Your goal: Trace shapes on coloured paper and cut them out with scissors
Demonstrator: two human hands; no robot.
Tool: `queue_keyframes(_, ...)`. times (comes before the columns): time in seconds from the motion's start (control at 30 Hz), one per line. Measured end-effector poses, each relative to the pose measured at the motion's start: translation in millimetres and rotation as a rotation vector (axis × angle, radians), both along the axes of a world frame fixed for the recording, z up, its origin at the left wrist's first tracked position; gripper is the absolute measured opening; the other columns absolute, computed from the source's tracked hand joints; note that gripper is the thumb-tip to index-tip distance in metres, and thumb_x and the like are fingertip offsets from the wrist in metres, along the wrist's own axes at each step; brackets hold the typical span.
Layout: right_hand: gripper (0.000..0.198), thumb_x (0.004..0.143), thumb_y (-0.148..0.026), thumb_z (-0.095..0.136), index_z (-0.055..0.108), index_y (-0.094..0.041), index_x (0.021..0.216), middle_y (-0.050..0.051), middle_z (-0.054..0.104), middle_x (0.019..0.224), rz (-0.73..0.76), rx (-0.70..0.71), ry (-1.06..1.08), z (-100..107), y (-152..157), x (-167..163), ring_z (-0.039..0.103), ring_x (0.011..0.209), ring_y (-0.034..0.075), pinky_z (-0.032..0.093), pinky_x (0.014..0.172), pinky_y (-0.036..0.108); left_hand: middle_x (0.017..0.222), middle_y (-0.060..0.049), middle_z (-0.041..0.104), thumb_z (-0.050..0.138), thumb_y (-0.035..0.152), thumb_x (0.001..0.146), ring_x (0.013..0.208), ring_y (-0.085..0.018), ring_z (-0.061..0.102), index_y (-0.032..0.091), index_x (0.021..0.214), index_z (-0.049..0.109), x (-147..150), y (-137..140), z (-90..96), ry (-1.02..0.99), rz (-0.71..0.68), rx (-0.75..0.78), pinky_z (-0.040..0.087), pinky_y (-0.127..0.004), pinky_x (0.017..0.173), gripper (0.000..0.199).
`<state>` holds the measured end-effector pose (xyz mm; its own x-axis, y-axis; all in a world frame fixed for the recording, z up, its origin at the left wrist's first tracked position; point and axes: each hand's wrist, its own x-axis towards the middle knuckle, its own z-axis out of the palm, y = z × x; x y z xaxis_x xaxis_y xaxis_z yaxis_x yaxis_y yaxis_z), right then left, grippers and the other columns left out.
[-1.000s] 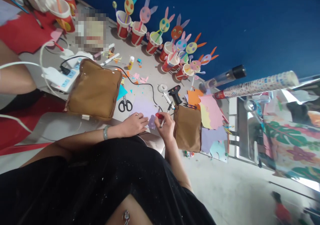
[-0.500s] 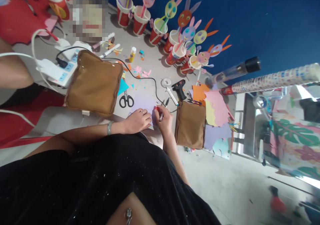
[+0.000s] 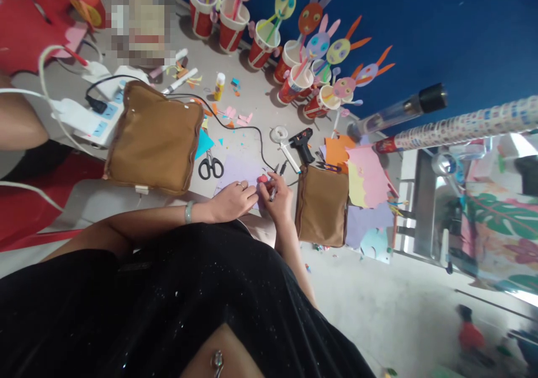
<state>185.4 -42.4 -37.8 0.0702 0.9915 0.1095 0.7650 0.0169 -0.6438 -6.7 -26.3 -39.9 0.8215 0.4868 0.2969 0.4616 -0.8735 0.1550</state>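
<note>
As right grip pinches a pen, red piece at its fingertips, left grip unclear

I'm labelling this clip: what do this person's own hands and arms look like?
The left hand has a ring, the left forearm a pale greenish bangle. The right hand shows no jewellery. Both hands are gloveless and both forearms bare; the clothing is black.

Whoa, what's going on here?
Someone's right hand holds a slim whitish pen-like tool, with a small red piece by its thumb. The left hand is close beside it, at a pale purple paper sheet. Black-handled scissors and a black glue gun lie nearby. Red paper cups with rabbit-eared faces line the blue wall.
</note>
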Motion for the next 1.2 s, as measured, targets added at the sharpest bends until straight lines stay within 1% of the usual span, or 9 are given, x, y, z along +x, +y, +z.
queue_keyframes(0.13, 0.026, 0.094, -0.04, 0.058, 0.068, -0.022, 0.11, 0.003, 0.07, 0.074, -0.014, -0.005, 0.024, 0.1, 1.6, -2.9, 0.064, 0.066, 0.019, 0.053, 0.071, 0.033, 0.092, -0.013, 0.066, 0.047, 0.012, 0.1, 0.091, -0.027, 0.061, 0.014, 0.091, 0.067, -2.3, 0.6, 0.0, -0.004, -0.007, -0.029, 0.046, -0.04, 0.076, 0.022)
queue_keyframes(0.37, 0.026, 0.094, -0.044, 0.06, 0.069, -0.022, 0.105, 0.001, 0.069, 0.073, -0.032, -0.013, 0.057, 0.2, 3.0, -4.7, 0.062, 0.063, 0.017, 0.053, 0.07, 0.032, 0.09, -0.012, 0.065, 0.046, 0.015, 0.101, 0.089, -0.026, 0.06, 0.015, 0.09, 0.067, -2.4, 0.7, -1.7, -0.019, -0.007, -0.026, 0.046, -0.039, 0.074, 0.024)
queue_keyframes(0.63, 0.027, 0.094, -0.045, 0.06, 0.071, -0.021, 0.102, 0.001, 0.068, 0.07, -0.046, -0.036, 0.057, 2.4, 4.1, -6.2, 0.061, 0.061, 0.016, 0.052, 0.068, 0.03, 0.093, -0.013, 0.067, 0.044, 0.013, 0.101, 0.091, -0.027, 0.062, 0.014, 0.092, 0.067, -3.0, -0.1, 1.9, -0.002, -0.011, -0.039, 0.046, -0.04, 0.076, 0.025)
queue_keyframes(0.7, 0.027, 0.094, -0.045, 0.06, 0.07, -0.022, 0.102, 0.001, 0.069, 0.071, -0.034, -0.034, 0.061, 2.3, 4.4, -5.4, 0.061, 0.061, 0.016, 0.052, 0.068, 0.03, 0.102, -0.015, 0.069, 0.043, 0.013, 0.1, 0.089, -0.026, 0.063, 0.013, 0.094, 0.068, -2.5, -0.7, 2.1, 0.013, -0.001, -0.036, 0.047, -0.04, 0.075, 0.026)
queue_keyframes(0.73, 0.027, 0.094, -0.045, 0.059, 0.07, -0.022, 0.103, 0.001, 0.069, 0.072, -0.024, -0.033, 0.062, 2.2, 4.6, -4.8, 0.062, 0.062, 0.017, 0.051, 0.068, 0.03, 0.111, -0.017, 0.069, 0.043, 0.013, 0.1, 0.087, -0.026, 0.063, 0.013, 0.096, 0.069, -1.8, -1.0, 2.1, 0.025, 0.009, -0.034, 0.047, -0.041, 0.075, 0.026)
queue_keyframes(0.8, 0.029, 0.094, -0.046, 0.058, 0.07, -0.022, 0.104, 0.001, 0.069, 0.072, -0.005, -0.034, 0.059, 2.2, 4.9, -3.5, 0.062, 0.062, 0.017, 0.051, 0.067, 0.03, 0.131, -0.021, 0.065, 0.043, 0.012, 0.099, 0.085, -0.025, 0.063, 0.011, 0.102, 0.07, 0.1, -1.7, 2.2, 0.052, 0.025, -0.025, 0.046, -0.041, 0.073, 0.027)
queue_keyframes(0.87, 0.03, 0.095, -0.048, 0.058, 0.07, -0.022, 0.104, 0.002, 0.069, 0.072, 0.004, -0.036, 0.054, 2.4, 5.1, -2.4, 0.062, 0.063, 0.017, 0.051, 0.066, 0.03, 0.145, -0.023, 0.059, 0.044, 0.01, 0.098, 0.088, -0.025, 0.064, 0.01, 0.108, 0.07, 2.6, -2.3, 2.6, 0.078, 0.025, -0.018, 0.047, -0.041, 0.072, 0.029)
queue_keyframes(1.0, 0.031, 0.094, -0.048, 0.059, 0.07, -0.021, 0.103, 0.003, 0.071, 0.075, 0.005, -0.045, 0.064, 2.9, 5.0, -1.7, 0.062, 0.063, 0.017, 0.05, 0.065, 0.03, 0.153, -0.024, 0.053, 0.043, 0.01, 0.098, 0.09, -0.025, 0.067, 0.009, 0.116, 0.07, 7.5, -3.1, 3.5, 0.101, 0.022, -0.024, 0.049, -0.04, 0.073, 0.032)
queue_keyframes(1.2, 0.029, 0.094, -0.048, 0.059, 0.071, -0.022, 0.102, 0.003, 0.072, 0.076, -0.002, -0.058, 0.061, 2.3, 5.1, -1.1, 0.062, 0.063, 0.017, 0.05, 0.065, 0.031, 0.155, -0.027, 0.05, 0.04, 0.01, 0.099, 0.09, -0.026, 0.069, 0.008, 0.12, 0.069, 10.9, -3.9, 2.5, 0.094, 0.031, -0.073, 0.052, -0.04, 0.072, 0.035)
